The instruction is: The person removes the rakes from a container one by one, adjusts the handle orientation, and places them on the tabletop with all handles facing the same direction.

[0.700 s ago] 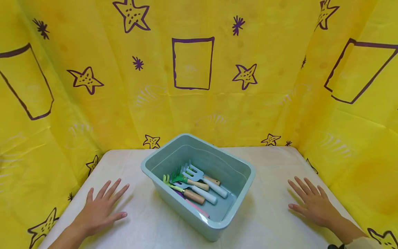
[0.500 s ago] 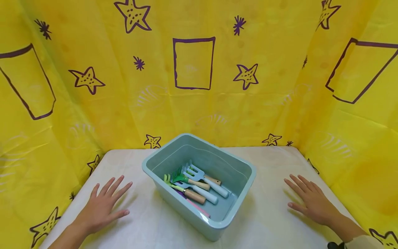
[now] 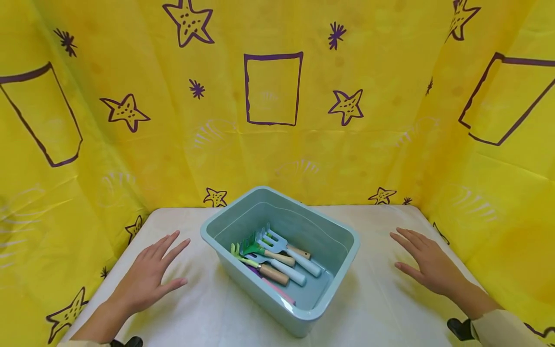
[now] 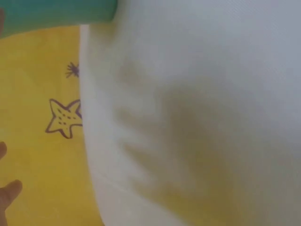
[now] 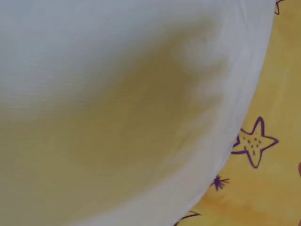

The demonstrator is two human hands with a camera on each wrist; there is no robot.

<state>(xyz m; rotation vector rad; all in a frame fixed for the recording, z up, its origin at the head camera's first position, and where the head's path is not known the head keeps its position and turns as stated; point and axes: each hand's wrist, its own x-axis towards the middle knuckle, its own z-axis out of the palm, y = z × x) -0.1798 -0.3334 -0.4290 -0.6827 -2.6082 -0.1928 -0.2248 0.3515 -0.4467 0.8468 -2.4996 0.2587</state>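
A grey-green plastic tub (image 3: 256,294) stands at an angle in the middle of the white table. Inside lie several small garden hand tools: a light blue hand fork (image 3: 306,264), a green rake (image 3: 253,247) with a wooden handle, a lime-green cultivator (image 3: 274,273) and a pink handle (image 3: 282,293). Left of the tub my left hand (image 3: 147,277) hovers over the table, fingers spread, holding nothing. My right hand (image 3: 433,267) hovers likewise on the tub's right, fingers extended. In the left wrist view, fingertips (image 4: 10,194) show at the left edge; both wrist views show hand shadows on the table.
The white tabletop (image 3: 186,318) runs back to a yellow curtain (image 3: 273,154) with purple star drawings, which also encloses the left and right sides. In the left wrist view, part of the tub (image 4: 56,14) appears at the upper left.
Both hands have risen from the table and moved slightly forward and inward, toward the tub. The tub and its tools stay in place; the head view has shifted slightly.
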